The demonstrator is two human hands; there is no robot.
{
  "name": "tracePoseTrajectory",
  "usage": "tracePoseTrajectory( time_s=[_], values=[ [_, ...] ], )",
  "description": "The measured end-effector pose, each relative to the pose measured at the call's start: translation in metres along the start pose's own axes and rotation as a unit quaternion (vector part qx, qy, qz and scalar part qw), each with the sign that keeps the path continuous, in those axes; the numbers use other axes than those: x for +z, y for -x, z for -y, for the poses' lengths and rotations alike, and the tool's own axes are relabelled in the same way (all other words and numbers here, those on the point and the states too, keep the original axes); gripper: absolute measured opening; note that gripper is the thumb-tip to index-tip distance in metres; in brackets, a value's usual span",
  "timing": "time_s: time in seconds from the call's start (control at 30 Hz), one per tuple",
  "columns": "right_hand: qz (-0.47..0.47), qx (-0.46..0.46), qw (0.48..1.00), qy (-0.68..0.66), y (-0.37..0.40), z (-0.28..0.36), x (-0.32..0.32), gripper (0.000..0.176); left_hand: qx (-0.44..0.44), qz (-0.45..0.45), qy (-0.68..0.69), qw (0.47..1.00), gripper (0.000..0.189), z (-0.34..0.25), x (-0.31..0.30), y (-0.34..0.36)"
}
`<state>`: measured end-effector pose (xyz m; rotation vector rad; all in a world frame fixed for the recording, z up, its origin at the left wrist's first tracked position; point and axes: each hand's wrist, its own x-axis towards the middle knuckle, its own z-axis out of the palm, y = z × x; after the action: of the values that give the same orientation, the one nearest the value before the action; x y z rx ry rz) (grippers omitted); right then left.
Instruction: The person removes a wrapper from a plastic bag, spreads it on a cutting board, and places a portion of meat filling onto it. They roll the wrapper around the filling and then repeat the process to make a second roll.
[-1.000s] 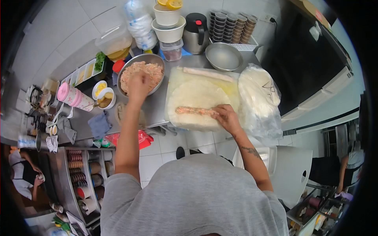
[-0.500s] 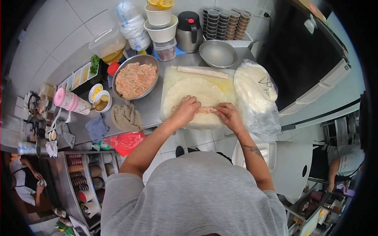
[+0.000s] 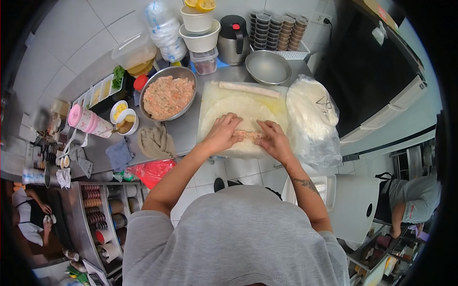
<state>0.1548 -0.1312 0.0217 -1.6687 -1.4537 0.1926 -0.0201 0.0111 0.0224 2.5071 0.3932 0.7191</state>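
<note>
A thin round pale wrapper sheet (image 3: 241,112) lies on the cutting board (image 3: 206,101). Across its near part runs a strip of orange-pink minced filling (image 3: 249,135). At the strip's left end is my left hand (image 3: 222,134), fingers stretched forward over the sheet, thumb touching the filling. My right hand (image 3: 275,141) rests at the other end, its fingers apart and the thumb side against the filling. A finished-looking pale roll (image 3: 249,89) lies along the board's far edge. The steel bowl (image 3: 194,97) to the left holds a heap of the same minced filling (image 3: 168,97).
A plastic bag of wrapper sheets (image 3: 312,117) sits right of the board, with a steel pan (image 3: 268,66) behind. A steel jug (image 3: 235,40) and stacked lidded cups (image 3: 272,33) line the wall. Cloths (image 3: 156,142) lie left. Two other people work at the sides.
Both hands have loosened from a pinch on the filling strip, and their fingers have stretched forward. The whole view has shifted slightly.
</note>
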Motion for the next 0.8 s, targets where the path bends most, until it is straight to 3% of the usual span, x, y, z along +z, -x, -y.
tracePoseTrajectory(
  time_s=[0.07, 0.13, 0.2, 0.3, 0.37, 0.43, 0.6, 0.7, 0.8],
  values=[
    [0.010, -0.028, 1.000, 0.004, -0.002, -0.002, 0.013, 0.040, -0.002, 0.024, -0.020, 0.999, 0.022, 0.000, 0.004, 0.001],
    [0.059, -0.038, 0.997, 0.022, -0.001, -0.014, 0.024, 0.048, 0.002, 0.101, -0.056, 0.993, 0.033, 0.007, 0.014, 0.004],
    [0.147, -0.028, 0.987, 0.055, -0.003, -0.020, 0.028, 0.056, 0.004, 0.118, -0.064, 0.991, 0.036, 0.011, 0.016, 0.006],
    [0.109, -0.014, 0.993, 0.047, -0.006, -0.007, 0.021, 0.041, -0.002, 0.064, -0.045, 0.997, 0.034, 0.006, 0.005, 0.012],
    [0.027, -0.077, 0.994, 0.070, -0.012, 0.003, 0.031, 0.036, -0.003, 0.033, -0.036, 0.999, 0.031, 0.007, -0.002, 0.013],
    [0.012, -0.108, 0.991, 0.073, -0.012, 0.001, 0.042, 0.032, -0.004, 0.034, -0.044, 0.998, 0.027, 0.010, -0.004, 0.017],
    [0.093, -0.089, 0.989, 0.075, -0.014, -0.002, 0.058, 0.031, -0.008, 0.056, -0.024, 0.998, 0.025, 0.025, -0.009, 0.022],
    [0.053, -0.077, 0.990, 0.100, -0.019, 0.015, 0.058, 0.022, -0.021, 0.039, -0.012, 0.999, 0.025, 0.027, -0.016, 0.026],
    [0.067, -0.128, 0.983, 0.116, -0.018, 0.007, 0.078, 0.027, -0.023, 0.045, -0.004, 0.999, 0.025, 0.034, -0.016, 0.031]
  ],
)
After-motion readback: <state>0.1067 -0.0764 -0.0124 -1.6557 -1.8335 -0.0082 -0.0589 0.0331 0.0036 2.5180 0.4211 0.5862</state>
